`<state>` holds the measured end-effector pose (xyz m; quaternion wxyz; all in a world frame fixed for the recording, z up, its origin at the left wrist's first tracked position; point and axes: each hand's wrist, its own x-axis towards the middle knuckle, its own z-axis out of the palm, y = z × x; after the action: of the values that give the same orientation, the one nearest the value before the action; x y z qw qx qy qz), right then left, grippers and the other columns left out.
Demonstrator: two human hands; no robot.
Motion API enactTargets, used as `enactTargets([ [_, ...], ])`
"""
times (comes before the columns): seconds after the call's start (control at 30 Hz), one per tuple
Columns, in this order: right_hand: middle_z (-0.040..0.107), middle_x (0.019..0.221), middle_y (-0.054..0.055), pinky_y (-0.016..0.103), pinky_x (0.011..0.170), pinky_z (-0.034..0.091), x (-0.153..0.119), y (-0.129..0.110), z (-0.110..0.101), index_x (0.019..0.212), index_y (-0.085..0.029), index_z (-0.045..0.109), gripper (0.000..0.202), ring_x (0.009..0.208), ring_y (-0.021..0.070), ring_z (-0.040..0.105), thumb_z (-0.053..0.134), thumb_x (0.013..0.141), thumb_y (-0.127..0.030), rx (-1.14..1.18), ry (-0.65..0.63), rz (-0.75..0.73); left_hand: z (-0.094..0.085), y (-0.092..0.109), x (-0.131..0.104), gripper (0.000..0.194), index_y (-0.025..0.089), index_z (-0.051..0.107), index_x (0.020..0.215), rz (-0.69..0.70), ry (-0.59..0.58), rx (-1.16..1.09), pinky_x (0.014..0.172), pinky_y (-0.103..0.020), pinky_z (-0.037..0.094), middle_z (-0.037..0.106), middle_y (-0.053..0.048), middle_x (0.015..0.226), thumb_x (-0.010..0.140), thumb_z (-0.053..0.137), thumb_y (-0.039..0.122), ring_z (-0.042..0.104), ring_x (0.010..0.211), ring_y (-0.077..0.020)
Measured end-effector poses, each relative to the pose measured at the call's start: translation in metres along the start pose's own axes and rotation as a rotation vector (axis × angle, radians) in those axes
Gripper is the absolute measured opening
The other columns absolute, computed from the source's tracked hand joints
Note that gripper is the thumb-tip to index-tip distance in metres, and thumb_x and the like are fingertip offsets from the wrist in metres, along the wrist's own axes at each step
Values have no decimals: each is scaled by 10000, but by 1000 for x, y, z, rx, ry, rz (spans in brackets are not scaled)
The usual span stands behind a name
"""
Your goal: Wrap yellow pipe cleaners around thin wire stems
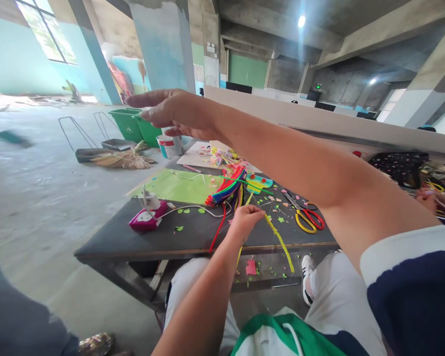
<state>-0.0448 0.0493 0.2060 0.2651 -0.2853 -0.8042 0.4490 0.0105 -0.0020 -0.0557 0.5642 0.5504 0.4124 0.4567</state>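
Note:
My left hand is closed in a pinch over the table's front part. It grips a yellow pipe cleaner, one length of which droops past the table edge. My right arm reaches across from the right, and my right hand hangs raised at the upper left, fingers stretched out and holding nothing. Beyond my left hand lies a bundle of multicoloured pipe cleaners, with a single red pipe cleaner nearer the edge. Scissors with yellow and red handles rest to the right.
On the table are a purple box with a white charger and cable, a green sheet and scattered paper scraps. Green bins, a bucket and a broom stand beyond. Another person's hand shows at far right.

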Motion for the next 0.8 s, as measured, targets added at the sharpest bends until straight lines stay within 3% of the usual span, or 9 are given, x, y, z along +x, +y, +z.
enactTargets([
  [0.1,643,855,-56,224,701,505,-32,12,-14,1021,-229,623,193,875,125,609,574,841,-180,-138,-30,14,-2,8,-4,340,125,580,682,3,-79,-94,415,-207,183,418,60,487,598,731,418,315,408,-37],
  [0.17,665,891,-23,240,685,498,-68,31,-27,1108,-195,610,264,826,128,608,568,848,-188,-269,-28,14,-3,14,-7,349,122,582,682,12,-134,-161,415,-203,179,433,52,514,585,752,411,322,418,-32],
  [0.23,690,887,-8,250,764,488,-113,60,-39,1047,-170,658,234,843,130,606,567,831,-171,-413,18,-3,-2,18,-11,353,119,586,677,27,-185,-235,419,-200,181,439,47,525,577,767,404,328,429,-30],
  [0.3,698,807,10,269,766,483,-161,95,-48,882,-152,704,143,788,145,609,587,802,-175,-512,111,98,2,19,-13,344,118,584,671,51,-226,-299,424,-197,190,432,48,521,583,772,392,324,434,-27],
  [0.4,695,722,25,287,716,497,-227,150,-49,765,-155,689,135,708,156,634,607,797,-257,-191,169,333,11,18,-13,322,120,579,659,63,-246,-328,429,-192,198,442,46,526,598,775,369,322,437,-25],
  [0.47,688,735,22,288,724,503,-259,180,-44,774,-160,667,164,704,149,646,621,802,-315,89,326,347,17,16,-11,313,122,585,654,54,-224,-318,429,-186,212,473,38,552,590,785,354,348,449,-28],
  [0.53,692,775,25,277,738,496,-280,202,-36,835,-159,674,182,713,138,648,670,780,-332,295,325,315,23,14,-9,306,123,589,648,51,-207,-307,430,-182,227,509,30,578,581,795,340,372,457,-30],
  [0.67,703,823,83,293,776,482,-296,227,-23,935,-112,702,308,782,169,667,649,814,-389,658,117,252,30,9,-8,283,124,596,653,61,-271,-264,443,-190,265,567,3,598,623,779,338,432,475,-51],
  [0.8,692,706,56,292,736,489,-296,246,-14,934,-109,718,286,677,151,662,706,773,-345,869,79,232,32,3,-8,244,123,614,679,80,-320,-233,502,-210,351,578,-7,596,665,760,317,494,522,-82],
])
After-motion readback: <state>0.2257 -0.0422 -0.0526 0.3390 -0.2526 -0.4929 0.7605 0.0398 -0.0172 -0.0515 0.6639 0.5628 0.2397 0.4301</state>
